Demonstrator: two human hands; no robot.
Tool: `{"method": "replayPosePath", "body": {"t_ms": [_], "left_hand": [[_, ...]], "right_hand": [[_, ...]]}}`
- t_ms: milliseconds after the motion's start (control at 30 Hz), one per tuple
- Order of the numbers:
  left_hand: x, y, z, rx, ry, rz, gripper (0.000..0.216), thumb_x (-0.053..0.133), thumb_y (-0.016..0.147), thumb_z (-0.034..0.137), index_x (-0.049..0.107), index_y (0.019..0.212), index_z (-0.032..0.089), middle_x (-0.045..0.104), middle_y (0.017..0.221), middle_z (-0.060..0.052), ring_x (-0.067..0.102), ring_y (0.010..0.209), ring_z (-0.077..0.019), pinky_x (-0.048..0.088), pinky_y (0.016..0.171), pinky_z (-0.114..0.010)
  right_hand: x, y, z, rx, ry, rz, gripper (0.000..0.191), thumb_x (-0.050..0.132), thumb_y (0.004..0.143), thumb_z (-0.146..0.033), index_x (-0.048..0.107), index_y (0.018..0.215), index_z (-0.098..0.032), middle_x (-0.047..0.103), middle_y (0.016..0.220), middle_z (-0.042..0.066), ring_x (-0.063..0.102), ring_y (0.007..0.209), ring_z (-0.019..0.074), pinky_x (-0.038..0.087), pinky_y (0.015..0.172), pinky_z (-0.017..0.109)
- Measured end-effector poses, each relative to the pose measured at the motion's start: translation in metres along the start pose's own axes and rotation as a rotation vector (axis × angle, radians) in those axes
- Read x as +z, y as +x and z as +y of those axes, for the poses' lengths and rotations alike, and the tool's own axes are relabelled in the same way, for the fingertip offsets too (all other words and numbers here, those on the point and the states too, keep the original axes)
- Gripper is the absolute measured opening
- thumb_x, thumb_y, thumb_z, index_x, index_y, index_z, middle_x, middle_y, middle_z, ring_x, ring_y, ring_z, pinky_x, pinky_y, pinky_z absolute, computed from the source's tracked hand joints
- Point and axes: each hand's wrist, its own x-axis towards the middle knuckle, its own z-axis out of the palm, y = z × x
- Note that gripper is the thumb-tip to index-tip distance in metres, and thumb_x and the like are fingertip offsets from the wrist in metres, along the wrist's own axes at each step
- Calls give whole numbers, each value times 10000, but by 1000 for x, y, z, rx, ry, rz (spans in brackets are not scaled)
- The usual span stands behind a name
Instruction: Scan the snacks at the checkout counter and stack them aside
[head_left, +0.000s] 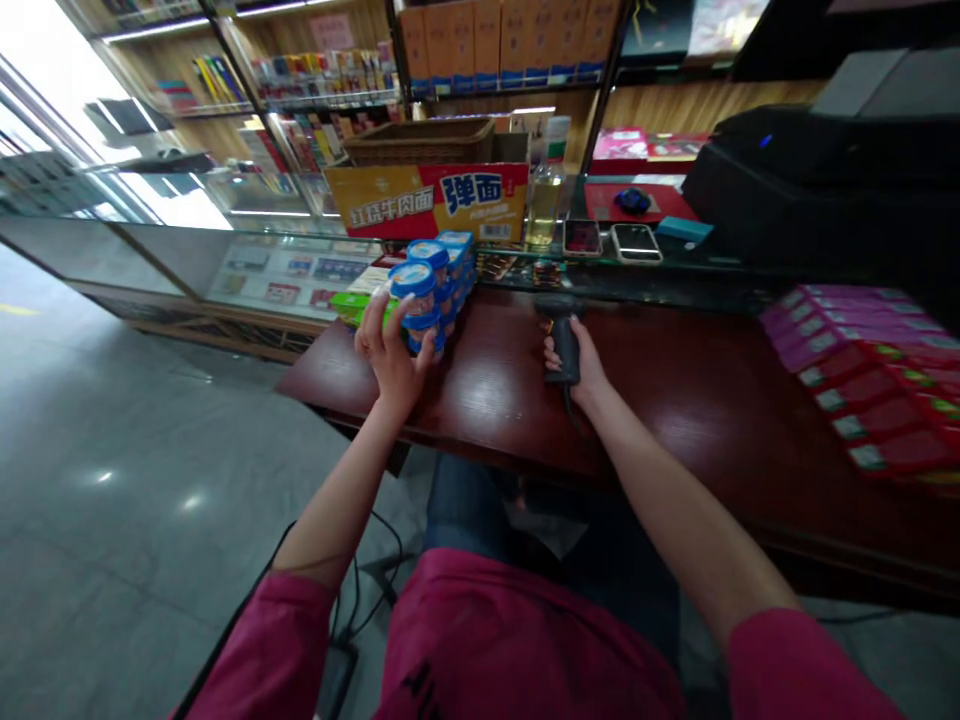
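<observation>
The left hand holds its grip closed around a blue-lidded tub at the near end of a stack of tubs on the left of the wooden counter. The right hand grips a black scanner, which rests on the counter. Pink and red packets lie at the far right.

Cardboard carton behind the cups near the left hand: yellow part reads 红烧牛肉面, red part reads 弹面 in large white-blue characters, barcode label at its right end. Cup lids, pink and red packs, shelf boxes: print too small or blurred to read.
</observation>
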Motion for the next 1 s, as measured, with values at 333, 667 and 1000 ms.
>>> {"method": "replayPosePath", "body": {"t_ms": [333, 667, 1000], "left_hand": [[-7, 64, 0, -254, -332, -235, 786, 802, 886, 610, 524, 1514, 227, 660, 1517, -68, 670, 1305, -310, 347, 1228, -546], [2, 60, 54, -185, -730, -189, 946, 631, 942, 776, 259, 1689, 331, 569, 1621, -68, 495, 1542, -308, 501, 1135, -457], [155, -1, 87, -1009, -1348, -408, 315, 728, 990, 391, 653, 1243, 219, 740, 1328, -94, 726, 1186, -202, 616, 942, -283]], "right_hand": [[-10, -12, 2, 2, -35, -35, 438, 645, 970, -627, 623, 910, -193, 584, 602, -41, 388, 391, 65, 289, 345, 179], [-21, -25, -8, 92, -55, -126, 456, 636, 970, -646, 626, 951, -191, 574, 596, -41, 385, 377, 75, 249, 328, 184], [-41, -45, -23, 78, -14, -130, 520, 568, 985, -713, 628, 986, -196, 506, 568, -78, 309, 358, 61, 187, 310, 169]]}}
